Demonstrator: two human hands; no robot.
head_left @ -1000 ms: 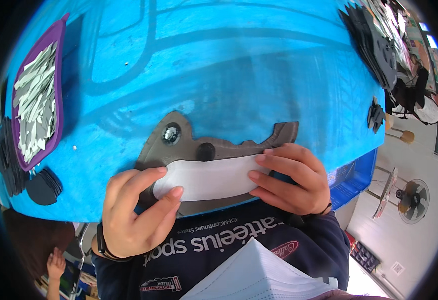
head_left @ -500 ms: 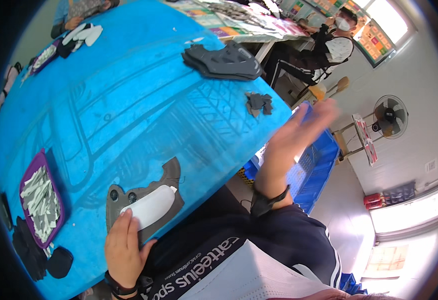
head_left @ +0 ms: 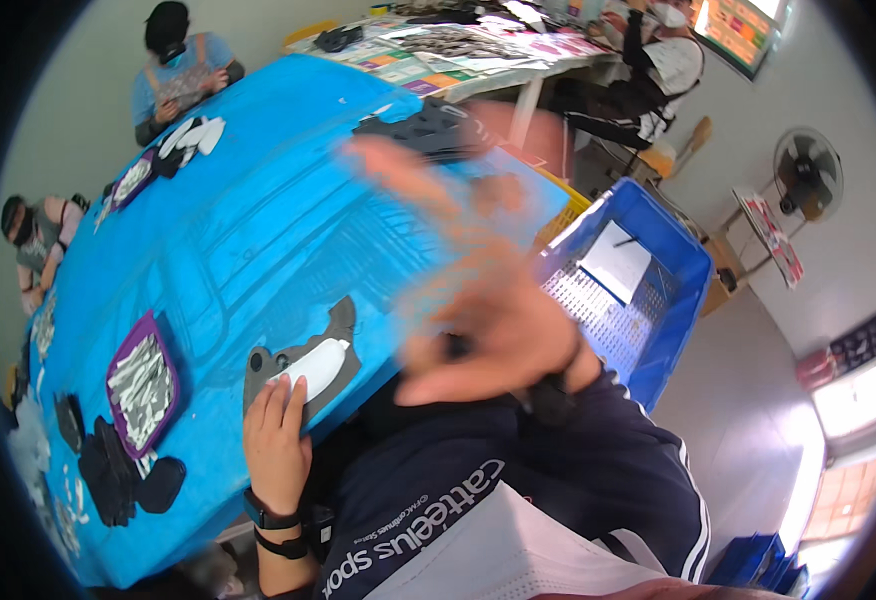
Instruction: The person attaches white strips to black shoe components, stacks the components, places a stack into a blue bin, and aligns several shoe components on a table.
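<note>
A dark grey cut piece with round dark dots (head_left: 258,360) lies near the table's front edge. On top of it rests a white elongated oval pad (head_left: 323,371). My left hand (head_left: 280,435) lies flat, its fingertips on the near end of the pad. My right hand (head_left: 493,325) is in the air over the table's right edge, smeared by motion. Its fingers look stretched upward, with a dark spot between thumb and fingers. Whether that is a held thing or a gap, I cannot tell.
Left on the blue table (head_left: 228,250) stands a purple tray (head_left: 174,385) of white and grey strips, with black pieces (head_left: 108,470) beside it. Dark shaped pieces (head_left: 408,132) lie at the far right. A blue crate (head_left: 678,235) stands right of the table. Other people sit around.
My right hand has swung left from above the crate to over the table edge. The view has shifted, showing more people at the far side. My left hand stays on the pad.
</note>
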